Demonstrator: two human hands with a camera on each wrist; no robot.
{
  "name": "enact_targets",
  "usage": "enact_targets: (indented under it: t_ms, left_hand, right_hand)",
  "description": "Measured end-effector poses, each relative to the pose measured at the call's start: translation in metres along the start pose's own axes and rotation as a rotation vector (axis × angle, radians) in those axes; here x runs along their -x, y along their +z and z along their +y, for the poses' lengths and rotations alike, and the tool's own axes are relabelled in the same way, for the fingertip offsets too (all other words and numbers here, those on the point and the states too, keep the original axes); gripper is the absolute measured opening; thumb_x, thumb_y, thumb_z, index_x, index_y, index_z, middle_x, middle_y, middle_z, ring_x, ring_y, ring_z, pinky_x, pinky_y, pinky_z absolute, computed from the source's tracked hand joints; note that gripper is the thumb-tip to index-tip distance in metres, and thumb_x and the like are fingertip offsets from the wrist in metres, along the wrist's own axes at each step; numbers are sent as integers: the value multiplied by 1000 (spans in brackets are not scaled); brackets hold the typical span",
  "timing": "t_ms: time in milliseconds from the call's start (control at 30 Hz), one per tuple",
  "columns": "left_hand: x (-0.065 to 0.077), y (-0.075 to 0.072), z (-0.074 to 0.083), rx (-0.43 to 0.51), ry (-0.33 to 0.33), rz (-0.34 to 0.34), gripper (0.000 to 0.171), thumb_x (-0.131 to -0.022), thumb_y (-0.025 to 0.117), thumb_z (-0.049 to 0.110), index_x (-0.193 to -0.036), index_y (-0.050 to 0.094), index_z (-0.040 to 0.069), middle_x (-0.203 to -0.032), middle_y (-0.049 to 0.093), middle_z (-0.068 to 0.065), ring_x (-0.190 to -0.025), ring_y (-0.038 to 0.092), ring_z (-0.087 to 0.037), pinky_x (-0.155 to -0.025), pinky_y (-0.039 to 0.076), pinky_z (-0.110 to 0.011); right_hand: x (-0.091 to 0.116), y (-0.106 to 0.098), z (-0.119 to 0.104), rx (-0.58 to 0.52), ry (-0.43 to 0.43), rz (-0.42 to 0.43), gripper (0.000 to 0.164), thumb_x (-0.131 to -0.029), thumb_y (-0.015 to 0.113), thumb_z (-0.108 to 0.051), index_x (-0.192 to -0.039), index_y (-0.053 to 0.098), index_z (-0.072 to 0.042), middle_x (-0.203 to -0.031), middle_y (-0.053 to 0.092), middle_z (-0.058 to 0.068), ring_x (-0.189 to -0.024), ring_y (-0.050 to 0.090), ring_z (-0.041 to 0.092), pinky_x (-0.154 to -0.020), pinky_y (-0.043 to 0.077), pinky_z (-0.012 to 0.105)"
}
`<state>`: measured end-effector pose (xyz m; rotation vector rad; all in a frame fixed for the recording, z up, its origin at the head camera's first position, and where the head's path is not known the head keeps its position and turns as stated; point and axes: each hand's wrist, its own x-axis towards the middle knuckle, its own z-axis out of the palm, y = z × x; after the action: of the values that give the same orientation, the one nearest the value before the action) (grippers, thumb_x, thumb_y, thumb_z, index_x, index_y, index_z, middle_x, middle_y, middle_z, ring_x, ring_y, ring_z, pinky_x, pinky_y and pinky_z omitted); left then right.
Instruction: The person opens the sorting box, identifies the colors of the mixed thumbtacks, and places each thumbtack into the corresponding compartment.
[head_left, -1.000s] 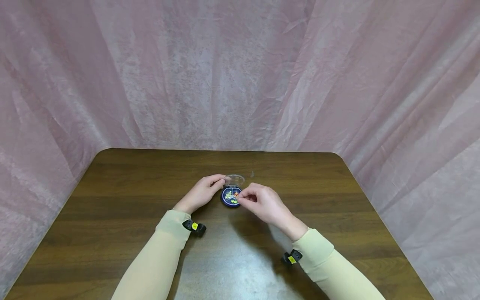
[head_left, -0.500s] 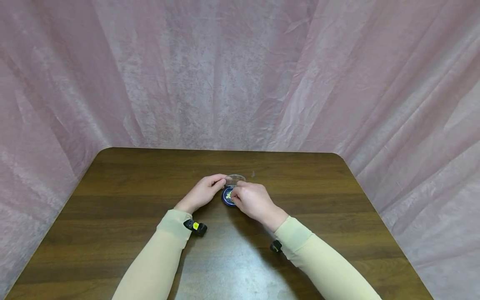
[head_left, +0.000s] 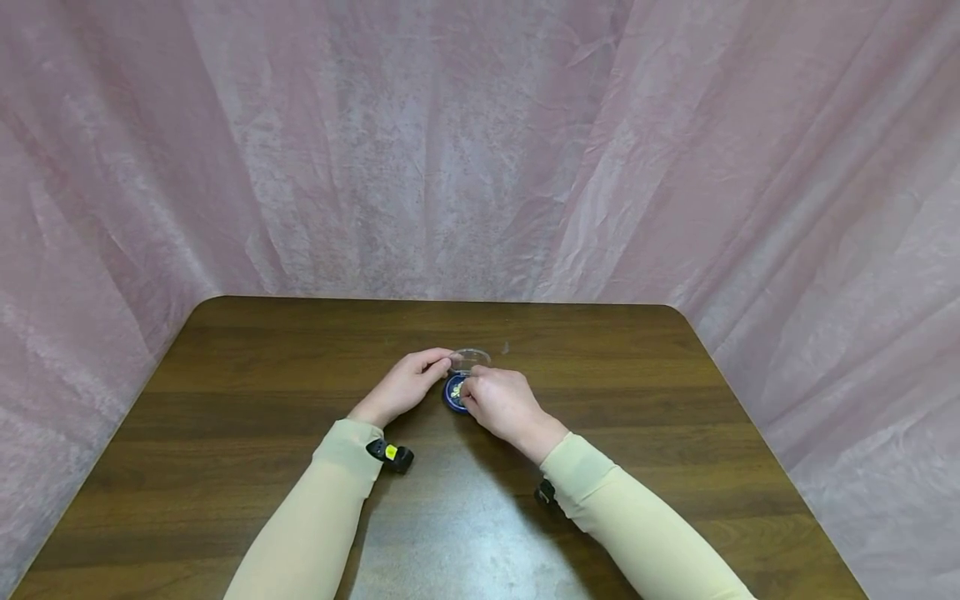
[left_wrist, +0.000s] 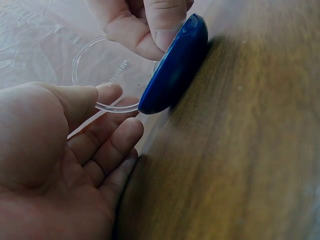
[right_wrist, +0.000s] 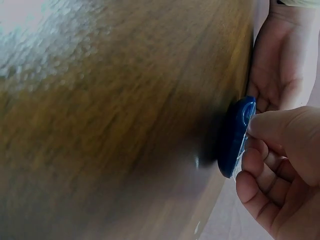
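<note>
A round dark blue pill case [head_left: 452, 403] lies on the table with its clear lid [head_left: 471, 357] raised at the back. Yellowish pills [head_left: 457, 389] show in part of it. My left hand [head_left: 406, 385] pinches the lid's edge between thumb and index finger, as the left wrist view shows at the lid rim [left_wrist: 116, 108]. Over the right part of the case, my right hand [head_left: 507, 405] reaches in with thumb and curled fingers. In the right wrist view its thumb [right_wrist: 280, 125] meets the case's rim. Whether a pill is between those fingertips is hidden.
The brown wooden table [head_left: 262, 392] reaches out on both sides of the arms. A pink curtain [head_left: 420, 150] hangs behind its far edge. A small clear scrap [head_left: 506, 347] lies just beyond the case. Black wrist cameras [head_left: 392, 455] sit on both wrists.
My right hand has moved left and down from the case's right edge into it, covering more of the pills. The left hand stays at the lid.
</note>
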<state>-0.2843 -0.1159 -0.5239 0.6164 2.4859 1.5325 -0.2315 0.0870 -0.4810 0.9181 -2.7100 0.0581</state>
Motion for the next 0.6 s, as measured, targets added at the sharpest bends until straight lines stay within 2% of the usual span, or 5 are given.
enact_targets:
  t_ms: [167,367,600]
  left_hand:
    - [-1,0,-1,1,-11,2,31,-105,50,34,-132,65,27,-127,63,14,-126,52,-8,-105,39,-34]
    - [-1,0,-1,4,-5,0,31,-106,50,33,-132,65,26,-127,63,14,-125,52,-8,-105,39,-35]
    - [1,-1,0,17,-20,0,31,-106,49,36,-131,65,28,-128,62,13,-127,51,-10,-107,37,-37]
  right_hand:
    - [0,0,0,17,-1,-9,9,-90,69,-24,-83,74,-26,-83,59,-9,-71,61,11,-59,50,33]
    - [5,-6,1,-13,9,-3,8,-91,69,-25,-85,75,-26,-84,59,-10,-73,61,10,-61,50,32]
    - [17,-22,5,-70,2,63,7,-90,71,-23,-92,78,-24,-85,59,-12,-71,59,6,-61,49,30]
